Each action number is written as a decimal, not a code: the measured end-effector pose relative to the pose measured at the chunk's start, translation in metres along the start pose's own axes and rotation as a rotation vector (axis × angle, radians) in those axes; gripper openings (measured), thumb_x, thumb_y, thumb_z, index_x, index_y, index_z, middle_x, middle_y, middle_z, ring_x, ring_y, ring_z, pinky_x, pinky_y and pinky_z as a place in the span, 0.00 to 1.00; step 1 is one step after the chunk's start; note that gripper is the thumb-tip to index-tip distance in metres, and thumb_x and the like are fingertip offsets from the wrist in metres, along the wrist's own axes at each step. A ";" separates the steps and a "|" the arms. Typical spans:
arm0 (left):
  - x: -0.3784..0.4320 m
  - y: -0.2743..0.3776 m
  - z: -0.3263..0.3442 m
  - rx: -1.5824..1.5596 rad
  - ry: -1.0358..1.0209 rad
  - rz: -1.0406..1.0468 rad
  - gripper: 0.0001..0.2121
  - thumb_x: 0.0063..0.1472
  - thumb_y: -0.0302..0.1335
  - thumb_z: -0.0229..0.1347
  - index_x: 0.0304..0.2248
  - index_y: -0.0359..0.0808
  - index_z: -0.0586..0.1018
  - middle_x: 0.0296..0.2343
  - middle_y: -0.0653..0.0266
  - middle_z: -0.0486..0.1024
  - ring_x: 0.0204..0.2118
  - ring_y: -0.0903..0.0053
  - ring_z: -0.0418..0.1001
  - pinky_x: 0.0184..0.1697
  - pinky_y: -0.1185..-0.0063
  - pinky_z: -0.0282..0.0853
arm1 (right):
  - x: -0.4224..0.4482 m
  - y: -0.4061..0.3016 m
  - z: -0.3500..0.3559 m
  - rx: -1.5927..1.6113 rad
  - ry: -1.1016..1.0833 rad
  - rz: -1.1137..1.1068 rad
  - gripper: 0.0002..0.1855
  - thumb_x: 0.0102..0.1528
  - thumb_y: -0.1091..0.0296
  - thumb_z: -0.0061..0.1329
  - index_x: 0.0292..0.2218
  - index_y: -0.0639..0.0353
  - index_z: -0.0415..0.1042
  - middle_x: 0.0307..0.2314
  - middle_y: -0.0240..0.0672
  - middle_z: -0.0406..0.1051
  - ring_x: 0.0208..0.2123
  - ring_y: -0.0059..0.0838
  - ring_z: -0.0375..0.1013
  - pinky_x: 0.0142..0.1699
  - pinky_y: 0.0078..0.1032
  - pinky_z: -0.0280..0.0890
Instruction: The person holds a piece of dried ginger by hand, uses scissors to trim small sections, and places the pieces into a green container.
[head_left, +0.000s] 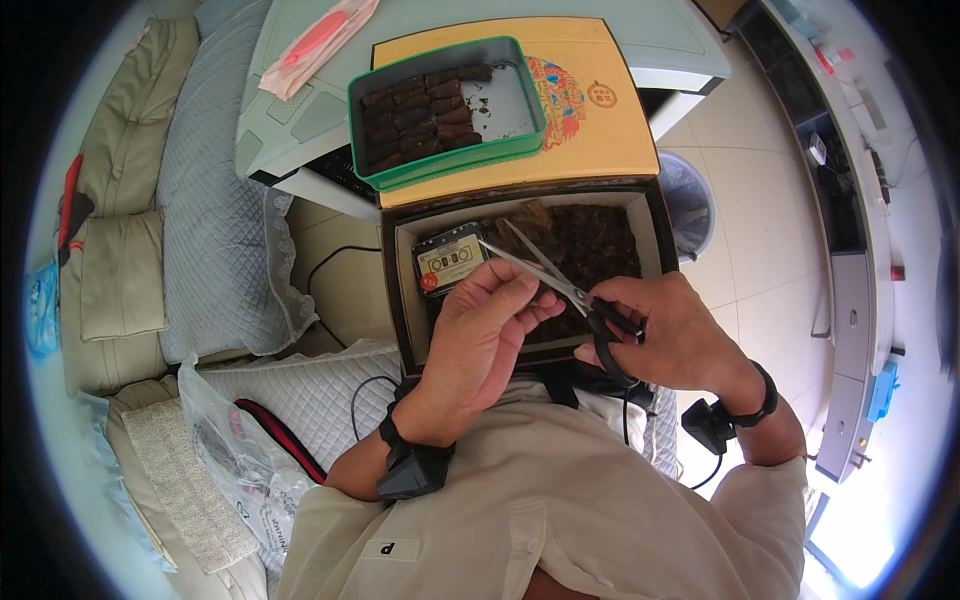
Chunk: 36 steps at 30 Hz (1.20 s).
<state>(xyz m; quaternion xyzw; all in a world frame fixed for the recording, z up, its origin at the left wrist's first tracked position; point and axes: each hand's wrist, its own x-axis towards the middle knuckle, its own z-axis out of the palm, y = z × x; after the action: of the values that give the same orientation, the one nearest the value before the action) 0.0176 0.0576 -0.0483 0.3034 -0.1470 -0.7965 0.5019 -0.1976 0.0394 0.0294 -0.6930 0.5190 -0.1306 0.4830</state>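
My right hand (667, 330) grips scissors (577, 298) by their black handles; the blades are spread and point up and left. Close to the blades, the thumb and fingers of my left hand (480, 330) pinch a small dark piece (541, 290), mostly hidden by the fingers. Both hands are over an open box (651, 225) of dark brown crumbled leaf matter (600, 240). Larger brown leaf pieces (529, 221) lie at its far side. A cassette tape (450, 259) rests inside at the left, partly behind my left hand.
On the box's folded-back yellow lid (615, 142) stands a green-rimmed tin (450, 169) with several dark brown rolls (412, 112). Behind are a pale table (637, 37) and a pink item in a wrapper (319, 41). A lined waste bin (690, 202) stands at right, a quilted sofa (217, 187) at left.
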 end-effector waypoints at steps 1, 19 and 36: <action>0.000 0.000 0.001 0.007 0.009 -0.006 0.05 0.67 0.25 0.52 0.40 0.34 0.76 0.36 0.64 0.77 0.38 0.78 0.74 0.50 0.73 0.71 | -0.001 0.000 0.000 0.006 0.004 -0.004 0.17 0.47 0.63 0.65 0.30 0.66 0.74 0.14 0.39 0.66 0.16 0.31 0.66 0.24 0.27 0.61; 0.003 0.010 0.008 0.006 -0.063 -0.070 0.07 0.69 0.27 0.53 0.41 0.33 0.77 0.39 0.62 0.76 0.36 0.81 0.71 0.44 0.77 0.71 | 0.000 0.007 -0.007 0.603 -0.054 0.168 0.23 0.52 0.76 0.62 0.48 0.68 0.70 0.23 0.29 0.74 0.21 0.15 0.72 0.27 0.12 0.65; 0.001 0.019 0.013 -0.030 -0.095 -0.002 0.12 0.65 0.22 0.55 0.48 0.34 0.73 0.39 0.64 0.76 0.40 0.79 0.75 0.46 0.78 0.72 | 0.011 0.005 0.013 0.746 -0.151 -0.039 0.30 0.52 0.77 0.63 0.54 0.60 0.65 0.21 0.24 0.71 0.22 0.08 0.68 0.25 0.12 0.59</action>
<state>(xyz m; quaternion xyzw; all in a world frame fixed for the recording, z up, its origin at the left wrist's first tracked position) 0.0222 0.0467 -0.0284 0.2582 -0.1584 -0.8126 0.4979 -0.1869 0.0376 0.0151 -0.4871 0.3856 -0.2682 0.7363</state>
